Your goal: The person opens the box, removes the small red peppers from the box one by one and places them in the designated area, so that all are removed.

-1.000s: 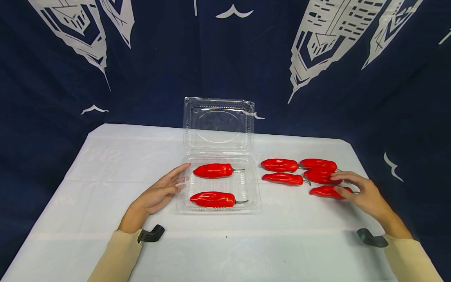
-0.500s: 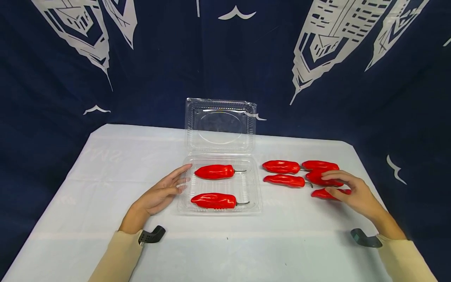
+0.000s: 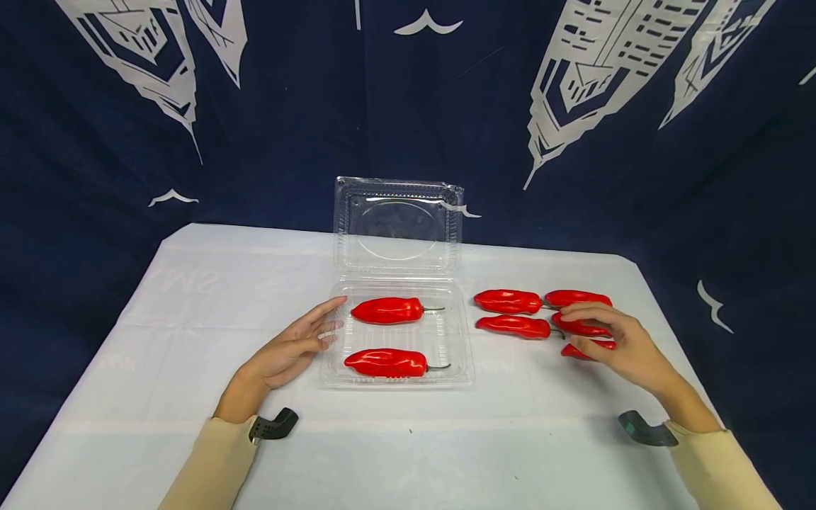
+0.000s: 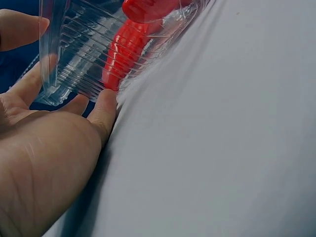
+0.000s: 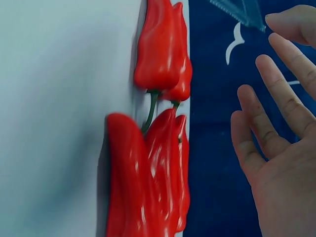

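A clear plastic clamshell container [image 3: 395, 384] stands with its hinged lid [image 3: 397, 182] raised at the back. Two red peppers lie in it, a back one [image 3: 385, 310] and a front one [image 3: 389, 363], stems pointing right. My left hand [image 3: 290, 354] rests at the container's left side, fingers extended; in the left wrist view a fingertip [image 4: 104, 98] meets its wall. My right hand [image 3: 627, 350] hovers above the loose peppers, partly covering a middle pepper [image 3: 574, 326] and a front pepper [image 3: 586, 348]. The right wrist view shows its fingers [image 5: 281, 103] spread, holding nothing.
Other loose red peppers lie right of the container: two at its side [image 3: 506, 301], [image 3: 513, 326] and a back one [image 3: 574, 297] farther right. A white cloth covers the table [image 3: 446, 453]. A dark blue printed curtain [image 3: 408, 106] hangs behind it.
My right hand has moved left across the loose peppers, covering more of the middle and front ones. My left hand and the container have stayed in place.
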`<state>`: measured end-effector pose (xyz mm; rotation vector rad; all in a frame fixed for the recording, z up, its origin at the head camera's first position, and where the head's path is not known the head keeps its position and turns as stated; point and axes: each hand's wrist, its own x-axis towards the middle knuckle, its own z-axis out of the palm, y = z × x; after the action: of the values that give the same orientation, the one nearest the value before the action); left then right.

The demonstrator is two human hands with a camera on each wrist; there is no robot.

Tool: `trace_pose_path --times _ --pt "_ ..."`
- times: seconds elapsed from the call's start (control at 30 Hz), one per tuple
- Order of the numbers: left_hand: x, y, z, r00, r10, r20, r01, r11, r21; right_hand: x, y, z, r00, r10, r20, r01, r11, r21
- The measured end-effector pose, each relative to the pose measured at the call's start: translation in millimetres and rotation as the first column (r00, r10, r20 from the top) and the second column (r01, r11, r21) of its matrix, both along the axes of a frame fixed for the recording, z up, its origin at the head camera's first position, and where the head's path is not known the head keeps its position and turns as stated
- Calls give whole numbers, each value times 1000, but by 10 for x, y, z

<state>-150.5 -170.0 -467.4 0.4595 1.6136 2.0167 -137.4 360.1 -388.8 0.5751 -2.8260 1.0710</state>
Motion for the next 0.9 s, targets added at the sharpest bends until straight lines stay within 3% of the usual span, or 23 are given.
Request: trace_pose_path --times 0.43,0.67,0.9 --pt "-14 -4 -40 1000 6 -14 -6 1000 -11 1 -285 48 989 143 -22 -145 983 -112" --pt "-13 -15 -69 1000 3 -21 -3 1000 1 -3 -459 118 967 252 27 -234 929 -287" --pt "-7 -11 -42 1000 5 -23 -5 1000 -8 -29 -634 131 942 326 82 -274 886 -375"
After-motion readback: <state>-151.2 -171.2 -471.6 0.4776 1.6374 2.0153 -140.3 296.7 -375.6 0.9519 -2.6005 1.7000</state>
